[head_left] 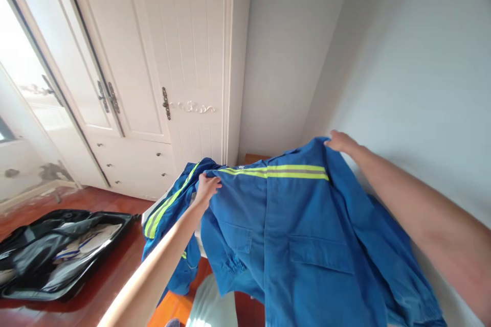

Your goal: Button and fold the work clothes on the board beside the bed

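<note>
The left hand (207,188) and right hand (343,143) pinch the coat (307,219) at its shoulders; it hangs spread out, not folded.

Bare forearms (153,261) taper to bare left hand (207,187) and right hand (342,142).

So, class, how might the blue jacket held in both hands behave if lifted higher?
The blue jacket is probably floppy: its cloth creases below the left hand and right hand. Being fabric, it looks unlikely to break. The sleeve hanging below the right hand may swing.
</note>
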Demonstrator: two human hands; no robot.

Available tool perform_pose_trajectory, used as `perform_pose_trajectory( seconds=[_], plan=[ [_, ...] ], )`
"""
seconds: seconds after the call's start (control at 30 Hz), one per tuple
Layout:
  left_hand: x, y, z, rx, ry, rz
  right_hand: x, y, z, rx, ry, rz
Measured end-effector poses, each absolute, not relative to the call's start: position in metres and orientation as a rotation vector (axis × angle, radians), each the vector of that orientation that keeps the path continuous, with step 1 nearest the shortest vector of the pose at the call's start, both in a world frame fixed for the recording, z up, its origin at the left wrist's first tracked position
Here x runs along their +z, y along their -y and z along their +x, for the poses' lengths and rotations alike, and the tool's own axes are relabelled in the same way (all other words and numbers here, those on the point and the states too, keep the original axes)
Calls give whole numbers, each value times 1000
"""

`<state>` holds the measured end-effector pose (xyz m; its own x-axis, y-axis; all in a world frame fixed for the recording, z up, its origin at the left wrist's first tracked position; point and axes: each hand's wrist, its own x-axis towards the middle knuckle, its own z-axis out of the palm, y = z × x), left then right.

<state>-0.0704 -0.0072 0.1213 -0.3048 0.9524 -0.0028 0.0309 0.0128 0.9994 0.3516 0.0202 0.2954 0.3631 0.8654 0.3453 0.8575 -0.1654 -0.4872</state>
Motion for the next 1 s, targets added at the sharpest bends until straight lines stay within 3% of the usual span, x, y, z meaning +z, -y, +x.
perform_pose_trajectory(
  seconds=[0.17, 0.37, 0.53, 0.73, 1.0],
  plan=[
    [60, 25, -59, 1251, -1484, 1289, 166, 6, 332, 210, 1807, -2012],
    [25, 117, -40, 1480, -1386, 1378, 67, 133, 303, 304, 2004, -1541],
    [-30, 188, -35, 1673, -1533, 853, 11, 245, 286, 430, 1619, -1538],
    [-99, 221, -16, 1088, -1474, 592, -43, 314, 278, 779, 1074, -1658],
    [-88, 216, 9, 1071, -1305, 364, -57, 319, 254, 718, 1297, -1550]
  ],
)
